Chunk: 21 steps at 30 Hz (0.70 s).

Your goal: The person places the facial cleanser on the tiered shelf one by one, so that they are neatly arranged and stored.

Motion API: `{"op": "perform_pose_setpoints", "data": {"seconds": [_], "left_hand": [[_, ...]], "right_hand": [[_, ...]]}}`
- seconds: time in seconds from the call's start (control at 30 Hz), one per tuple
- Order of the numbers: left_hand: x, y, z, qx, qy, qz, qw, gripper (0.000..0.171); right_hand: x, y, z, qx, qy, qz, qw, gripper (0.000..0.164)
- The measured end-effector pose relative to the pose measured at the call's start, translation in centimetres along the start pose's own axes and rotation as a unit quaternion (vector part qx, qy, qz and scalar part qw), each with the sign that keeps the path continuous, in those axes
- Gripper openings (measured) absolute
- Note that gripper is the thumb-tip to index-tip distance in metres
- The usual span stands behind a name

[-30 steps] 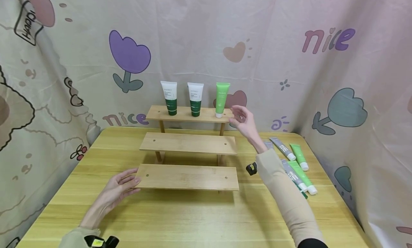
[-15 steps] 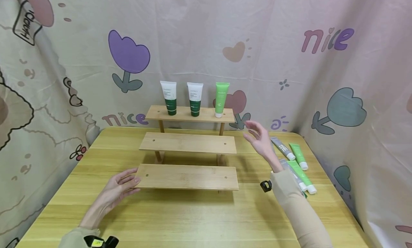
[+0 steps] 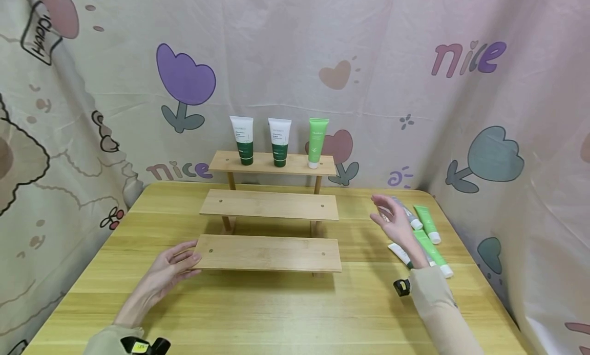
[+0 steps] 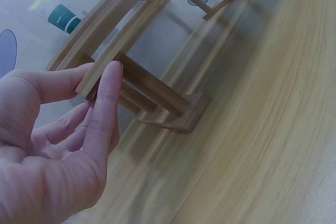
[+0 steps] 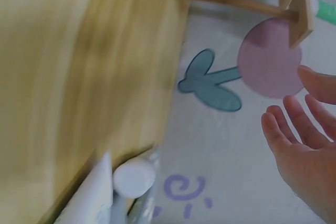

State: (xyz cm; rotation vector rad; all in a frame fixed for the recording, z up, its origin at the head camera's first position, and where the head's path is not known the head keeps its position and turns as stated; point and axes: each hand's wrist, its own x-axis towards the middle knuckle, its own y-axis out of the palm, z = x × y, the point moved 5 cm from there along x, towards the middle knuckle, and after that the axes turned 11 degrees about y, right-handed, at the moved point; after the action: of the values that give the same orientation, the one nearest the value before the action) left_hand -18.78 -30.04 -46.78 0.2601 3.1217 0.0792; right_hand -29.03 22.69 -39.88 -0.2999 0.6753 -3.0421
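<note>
A three-tier wooden display stand (image 3: 272, 253) stands on the table. My left hand (image 3: 163, 273) pinches the left end of its lowest board between thumb and fingers, as the left wrist view shows closely. On the top board, two white-and-dark-green tubes (image 3: 241, 140) and one light green tube (image 3: 316, 142) stand upright on their caps. My right hand (image 3: 395, 224) holds nothing, its fingers loosely bent, above the left side of a group of lying tubes. Among these are a grey tube (image 3: 410, 214), green tubes (image 3: 428, 224) and a white-tipped tube (image 3: 400, 253); the hand and wrist partly cover them.
The wooden table (image 3: 276, 314) reaches back to a patterned curtain (image 3: 272, 53) that hangs behind it and along both sides. The stand's middle board (image 3: 269, 205) sits between the upper and lower ones.
My right hand has moved away from the light green tube on the top board, right and down to the lying tubes. The left hand and the stand have stayed in place.
</note>
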Motion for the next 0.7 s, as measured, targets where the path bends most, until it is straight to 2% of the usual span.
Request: {"op": "perform_pose_setpoints", "data": {"seconds": [0.23,0.43,0.7], "left_hand": [[0.0,0.0,0.0,0.003,0.000,-0.001,1.0000,0.071],[0.0,0.0,0.0,0.004,0.000,-0.003,1.0000,0.071],[0.0,0.0,0.0,0.001,0.000,-0.002,1.0000,0.071]], "right_hand": [[-0.6,-1.3,-2.0,-0.024,-0.010,-0.010,1.000,0.049],[-1.1,-2.1,-3.4,-0.077,0.016,-0.006,0.997,0.050],[-1.3,-2.8,-4.8,-0.088,0.037,0.010,0.995,0.049]]}}
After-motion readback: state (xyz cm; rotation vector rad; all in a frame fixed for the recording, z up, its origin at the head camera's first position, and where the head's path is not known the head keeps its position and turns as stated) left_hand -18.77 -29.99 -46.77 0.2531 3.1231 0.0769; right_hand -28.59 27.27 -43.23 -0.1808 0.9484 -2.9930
